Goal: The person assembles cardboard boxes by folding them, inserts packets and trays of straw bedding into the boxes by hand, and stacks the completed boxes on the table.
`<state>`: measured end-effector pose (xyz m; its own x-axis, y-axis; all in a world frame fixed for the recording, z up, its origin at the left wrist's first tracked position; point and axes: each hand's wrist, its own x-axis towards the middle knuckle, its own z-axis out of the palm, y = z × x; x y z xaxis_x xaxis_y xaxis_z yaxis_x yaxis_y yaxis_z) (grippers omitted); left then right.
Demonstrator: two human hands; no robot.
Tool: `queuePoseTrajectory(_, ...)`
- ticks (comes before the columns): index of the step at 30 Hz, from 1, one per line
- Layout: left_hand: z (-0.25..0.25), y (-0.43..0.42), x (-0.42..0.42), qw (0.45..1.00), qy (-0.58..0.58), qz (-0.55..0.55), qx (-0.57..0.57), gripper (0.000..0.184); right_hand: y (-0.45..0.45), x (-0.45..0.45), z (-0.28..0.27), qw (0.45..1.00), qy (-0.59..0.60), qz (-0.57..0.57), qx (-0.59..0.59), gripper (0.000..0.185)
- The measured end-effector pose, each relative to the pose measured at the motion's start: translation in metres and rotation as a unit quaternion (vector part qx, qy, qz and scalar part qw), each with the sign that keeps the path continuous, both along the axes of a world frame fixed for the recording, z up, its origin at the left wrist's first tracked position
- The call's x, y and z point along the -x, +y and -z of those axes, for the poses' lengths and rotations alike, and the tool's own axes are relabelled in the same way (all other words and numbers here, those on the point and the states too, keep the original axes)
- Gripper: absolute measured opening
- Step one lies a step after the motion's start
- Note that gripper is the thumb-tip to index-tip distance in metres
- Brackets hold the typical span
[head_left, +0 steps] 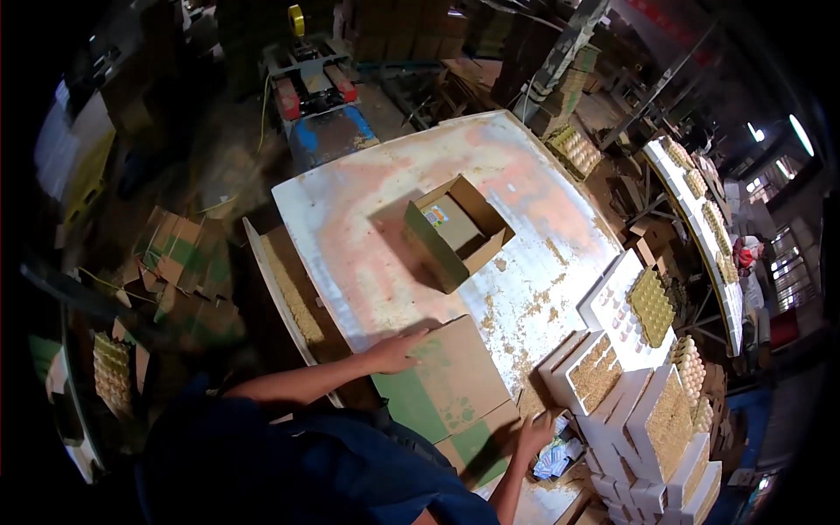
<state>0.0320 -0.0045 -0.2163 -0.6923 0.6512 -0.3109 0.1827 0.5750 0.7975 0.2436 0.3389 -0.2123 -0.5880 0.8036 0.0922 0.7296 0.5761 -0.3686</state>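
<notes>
A flattened cardboard box point(459, 367) with green printing lies at the near edge of the table. My left hand point(395, 353) rests on its upper left corner, fingers stretched out. To the right, my right hand point(536, 433) is beside a pile of small printed packets point(556, 457); its fingers are bent together, and what is between them is too small to make out. Farther up the table stands an open cardboard box point(458, 234), tilted in view, with a colourful label on an inner wall.
Stacked white foam trays point(656, 420) filled with grainy bedding crowd the right side. An egg tray point(650, 306) lies on white foam there. A taping machine point(315, 87) stands beyond the worn table point(367, 197). Cardboard pieces point(188, 271) pile up at the left.
</notes>
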Motion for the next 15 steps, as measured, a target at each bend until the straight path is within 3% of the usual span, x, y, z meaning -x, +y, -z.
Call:
queuePoseTrajectory(2, 0.009, 0.001, -0.006, 0.999, 0.034, -0.006, -0.006, 0.08, -0.012, -0.061, 0.008, 0.971, 0.04, 0.071, 0.224, 0.057)
queuePoseTrajectory(4, 0.013, 0.001, -0.005, 0.997, 0.072, -0.01, -0.01, 0.078, -0.023, -0.104, 0.08, 0.952, 0.253, 0.026, 0.169, 0.069)
queuePoseTrajectory(7, 0.005, 0.0, -0.007, 0.997, 0.071, -0.012, 0.012, 0.076, -0.041, -0.098, 0.062, 0.958, 0.221, 0.066, 0.17, 0.077)
queuePoseTrajectory(9, -0.004, -0.002, -0.008, 0.997, 0.038, -0.039, -0.054, 0.07, -0.039, -0.092, 0.056, 0.954, 0.265, 0.072, 0.123, 0.079)
queuePoseTrajectory(10, -0.011, -0.002, -0.009, 0.997, 0.042, -0.039, -0.054, 0.07, -0.033, -0.088, 0.046, 0.953, 0.269, 0.071, 0.124, 0.079)
queuePoseTrajectory(12, -0.025, -0.003, -0.013, 0.971, 0.02, -0.098, -0.216, 0.057, -0.024, -0.083, 0.015, 0.956, 0.268, 0.066, 0.099, 0.077)
queuePoseTrajectory(13, -0.034, -0.003, -0.013, 0.971, 0.02, -0.098, -0.215, 0.057, -0.031, -0.077, -0.021, 0.948, 0.301, 0.063, 0.081, 0.074)
queuePoseTrajectory(14, -0.046, -0.002, -0.01, 0.959, -0.054, -0.111, -0.257, 0.051, -0.037, -0.07, -0.057, 0.939, 0.333, 0.058, 0.062, 0.072)
queuePoseTrajectory(15, -0.058, 0.0, -0.008, 0.938, -0.125, -0.123, -0.298, 0.044, -0.028, -0.069, -0.071, 0.942, 0.329, 0.061, -0.031, 0.07)
